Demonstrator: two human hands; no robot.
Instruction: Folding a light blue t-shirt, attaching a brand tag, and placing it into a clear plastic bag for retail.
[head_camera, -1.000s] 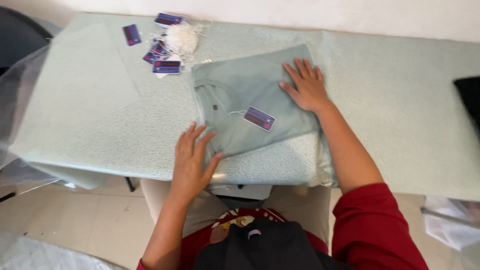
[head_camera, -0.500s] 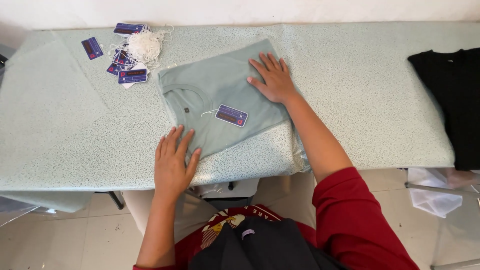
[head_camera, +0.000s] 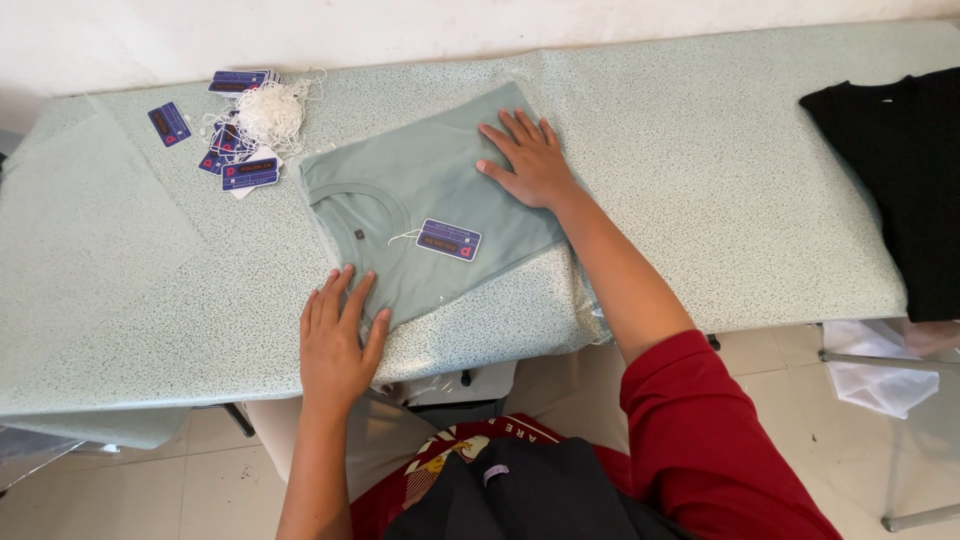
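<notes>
— Both hands sit almost as before on the folded pale green cotton shirt (head_camera: 430, 225); what differs is the framing: more of the speckled green surface (head_camera: 700, 170) shows to the right of the shirt, and the black garment (head_camera: 900, 170) at the far right edge is now largely in view.

— And the hands themselves?

— Left hand (head_camera: 338, 335) lies flat, fingers spread, on the shirt's near corner, partly on the surface. Right hand (head_camera: 530, 160) presses flat, fingers spread, on the shirt's far right part. Neither grips anything.

— Where is the shirt?

— Lying on the surface at a slant, inside what looks like a clear plastic sleeve; I cannot tell whether the sleeve's mouth is closed. A small dark blue paper tag (head_camera: 449, 240) hangs on a white string just right of the collar.

— How far along does it look?

— Folded, tagged and apparently bagged, I judge; smoothing seems what is left. Left of the shirt lie loose blue tags (head_camera: 240, 170) and a tangle of white string (head_camera: 270, 110).
</notes>
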